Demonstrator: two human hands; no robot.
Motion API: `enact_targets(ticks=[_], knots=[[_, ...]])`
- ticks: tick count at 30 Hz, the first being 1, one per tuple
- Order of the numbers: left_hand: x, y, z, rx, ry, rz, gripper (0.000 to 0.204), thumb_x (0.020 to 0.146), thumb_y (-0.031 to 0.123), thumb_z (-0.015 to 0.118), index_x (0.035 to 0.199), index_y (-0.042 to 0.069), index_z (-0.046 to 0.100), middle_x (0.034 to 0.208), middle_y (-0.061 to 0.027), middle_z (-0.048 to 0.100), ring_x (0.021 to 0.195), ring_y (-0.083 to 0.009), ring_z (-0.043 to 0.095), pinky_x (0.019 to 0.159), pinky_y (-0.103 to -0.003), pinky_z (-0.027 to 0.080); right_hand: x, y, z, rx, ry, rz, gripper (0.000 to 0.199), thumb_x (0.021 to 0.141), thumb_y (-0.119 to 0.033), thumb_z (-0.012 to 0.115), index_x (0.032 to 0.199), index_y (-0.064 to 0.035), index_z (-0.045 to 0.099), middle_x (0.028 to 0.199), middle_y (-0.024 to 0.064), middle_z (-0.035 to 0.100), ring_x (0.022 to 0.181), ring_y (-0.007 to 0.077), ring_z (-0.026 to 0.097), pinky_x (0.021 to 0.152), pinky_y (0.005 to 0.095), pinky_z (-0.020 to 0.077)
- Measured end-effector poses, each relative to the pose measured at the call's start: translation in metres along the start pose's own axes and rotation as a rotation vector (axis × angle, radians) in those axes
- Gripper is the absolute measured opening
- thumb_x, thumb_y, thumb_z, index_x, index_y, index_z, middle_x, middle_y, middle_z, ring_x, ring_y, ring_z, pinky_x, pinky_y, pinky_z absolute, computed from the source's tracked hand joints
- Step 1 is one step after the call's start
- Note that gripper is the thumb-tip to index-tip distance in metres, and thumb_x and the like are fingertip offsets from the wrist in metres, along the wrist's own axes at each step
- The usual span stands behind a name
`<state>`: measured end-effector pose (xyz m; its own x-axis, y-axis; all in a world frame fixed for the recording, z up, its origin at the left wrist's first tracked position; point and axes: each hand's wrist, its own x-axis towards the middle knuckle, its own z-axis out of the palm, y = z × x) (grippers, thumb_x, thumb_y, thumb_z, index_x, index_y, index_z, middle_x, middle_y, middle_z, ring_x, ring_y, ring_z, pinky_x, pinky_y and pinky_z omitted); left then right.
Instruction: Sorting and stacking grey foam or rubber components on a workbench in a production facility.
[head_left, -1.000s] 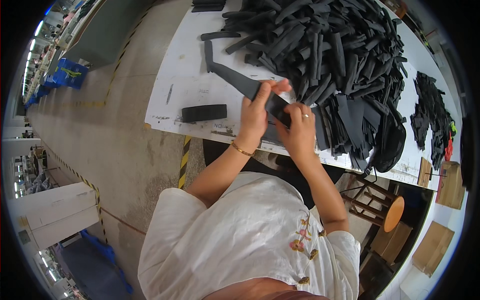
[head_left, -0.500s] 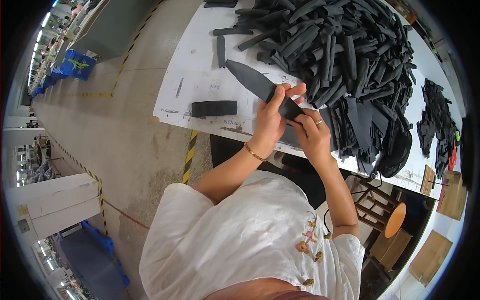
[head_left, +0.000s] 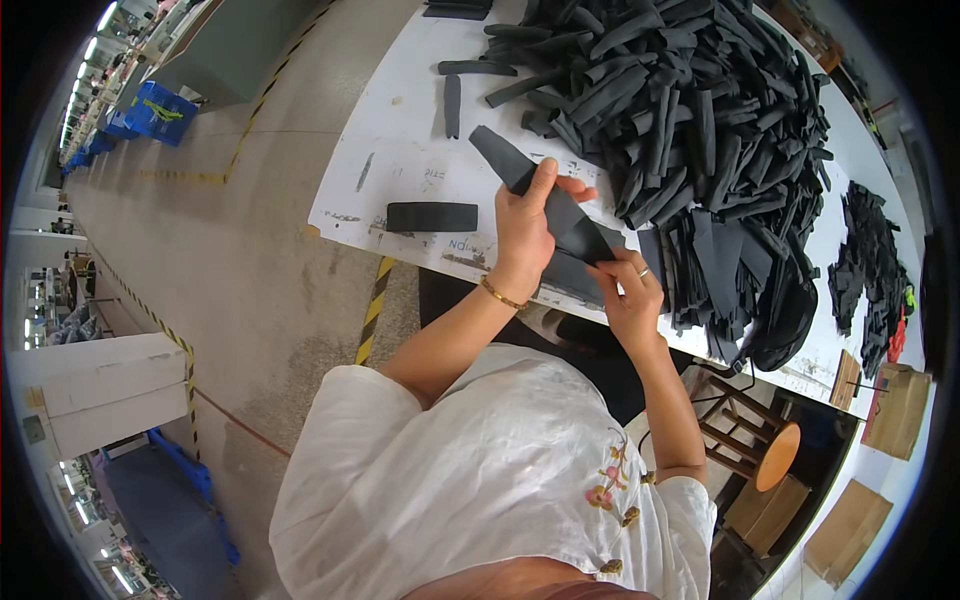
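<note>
White and scuffed, the surface (head_left: 350,170) fills the middle of the head view, carrying a heap of dark pieces (head_left: 690,110) toward the far right, flat dark strips (head_left: 715,260) along the near edge, and a dark rectangular piece (head_left: 432,217) to the left. Above its near part, a dark tapered strip (head_left: 578,222) slants between both hands. It looks pliable, so it could sag or twist if the left grip loosened, and its lower end could slip from a narrow pinch; a sideways brush might also disturb the nearby flat strips. The left hand (head_left: 525,232) clasps the strip around its middle, thumb up and fingers behind; the right hand (head_left: 630,297) pinches its lower end between thumb and fingers, both forearms angled inward.
</note>
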<state>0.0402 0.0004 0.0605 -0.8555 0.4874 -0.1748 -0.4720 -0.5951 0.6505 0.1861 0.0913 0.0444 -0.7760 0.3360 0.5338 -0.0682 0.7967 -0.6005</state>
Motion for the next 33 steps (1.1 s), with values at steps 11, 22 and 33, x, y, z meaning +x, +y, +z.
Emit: enact_targets(ticks=[11, 22, 33], knots=[[-0.011, -0.002, 0.004, -0.051, -0.100, 0.016, 0.031, 0.097, 0.029, 0.058, 0.103, -0.001, 0.060, 0.087, -0.0144, 0.068, 0.086, -0.0274, 0.069, 0.084, -0.037, 0.053, 0.011, 0.003, 0.014, 0.059, 0.024, -0.055, 0.018, 0.073, 0.004, 0.077, 0.082, -0.0009, 0.061, 0.090, 0.0127, 0.064, 0.066, 0.0251, 0.062, 0.056, 0.0309, 0.0492], [-0.012, -0.009, 0.004, -0.128, -0.150, 0.065, 0.036, 0.100, 0.033, 0.054, 0.108, -0.001, 0.060, 0.090, -0.0132, 0.068, 0.088, -0.0269, 0.068, 0.087, -0.037, 0.051, 0.024, -0.003, 0.014, 0.110, 0.010, -0.039, 0.018, 0.074, 0.001, 0.078, 0.081, -0.0007, 0.061, 0.091, 0.0123, 0.066, 0.066, 0.0229, 0.064, 0.057, 0.0300, 0.0504], [-0.012, -0.009, -0.001, -0.132, -0.134, 0.032, 0.036, 0.098, 0.033, 0.056, 0.106, -0.002, 0.060, 0.088, -0.0142, 0.069, 0.087, -0.0271, 0.068, 0.084, -0.038, 0.053, 0.029, 0.000, 0.017, 0.118, -0.051, -0.017, 0.017, 0.074, 0.000, 0.077, 0.082, -0.0003, 0.062, 0.090, 0.0120, 0.066, 0.067, 0.0249, 0.063, 0.058, 0.0300, 0.0497]])
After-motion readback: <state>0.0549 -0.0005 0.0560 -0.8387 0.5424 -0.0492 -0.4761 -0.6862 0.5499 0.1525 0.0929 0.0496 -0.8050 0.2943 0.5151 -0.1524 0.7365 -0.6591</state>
